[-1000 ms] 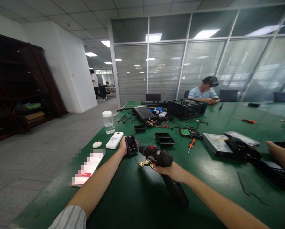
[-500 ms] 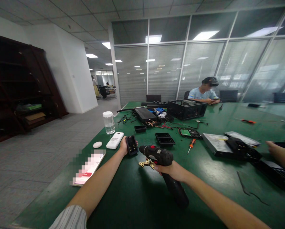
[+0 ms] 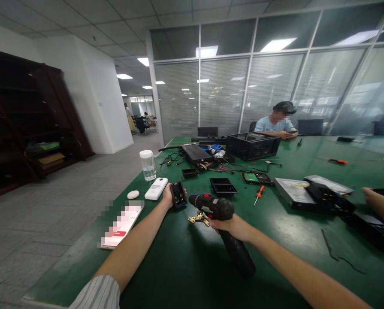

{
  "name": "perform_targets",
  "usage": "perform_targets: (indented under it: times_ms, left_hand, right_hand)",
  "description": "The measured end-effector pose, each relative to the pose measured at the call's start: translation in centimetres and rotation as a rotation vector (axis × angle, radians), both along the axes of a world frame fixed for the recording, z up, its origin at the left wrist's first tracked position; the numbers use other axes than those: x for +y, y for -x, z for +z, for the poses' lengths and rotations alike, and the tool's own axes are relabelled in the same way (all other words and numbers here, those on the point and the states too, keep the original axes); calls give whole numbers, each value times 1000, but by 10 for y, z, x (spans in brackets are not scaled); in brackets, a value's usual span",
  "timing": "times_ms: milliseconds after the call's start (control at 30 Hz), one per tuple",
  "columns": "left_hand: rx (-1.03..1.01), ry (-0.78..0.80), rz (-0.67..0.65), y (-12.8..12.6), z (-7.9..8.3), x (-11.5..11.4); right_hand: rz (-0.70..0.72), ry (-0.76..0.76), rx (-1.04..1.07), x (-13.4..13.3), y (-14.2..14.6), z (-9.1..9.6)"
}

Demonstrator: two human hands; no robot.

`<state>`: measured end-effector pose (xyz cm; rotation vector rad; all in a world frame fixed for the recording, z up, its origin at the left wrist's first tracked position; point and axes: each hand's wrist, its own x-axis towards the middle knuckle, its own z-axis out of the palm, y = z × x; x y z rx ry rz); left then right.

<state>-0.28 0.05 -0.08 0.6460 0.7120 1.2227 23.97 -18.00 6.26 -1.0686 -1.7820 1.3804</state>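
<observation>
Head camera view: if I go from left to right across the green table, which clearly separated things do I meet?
Round white object, white-lidded clear bottle, black case in the left hand, power drill in the right hand, silver-topped box, another person's hand.

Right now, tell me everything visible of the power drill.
The power drill is mostly black and looks plastic, with red accents and a pale label on its side. Its chuck points leftward toward the open black case; the thick handle slants down to the right in the picture. The right hand grips it where handle meets body, beside some brass-coloured pieces. Whether a bit is fitted, or the handle touches the table, I cannot tell.
</observation>
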Motion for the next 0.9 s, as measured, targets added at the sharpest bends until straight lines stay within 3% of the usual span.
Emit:
perform_targets:
  times_ms: [233, 900]
  left_hand:
    - [28, -9, -14, -1, 0, -1]
    - [67, -25, -15, -1, 2, -2]
  right_hand:
    - [-7, -4, -26, -4, 0, 7]
    - [12, -29, -29, -2, -1, 4]
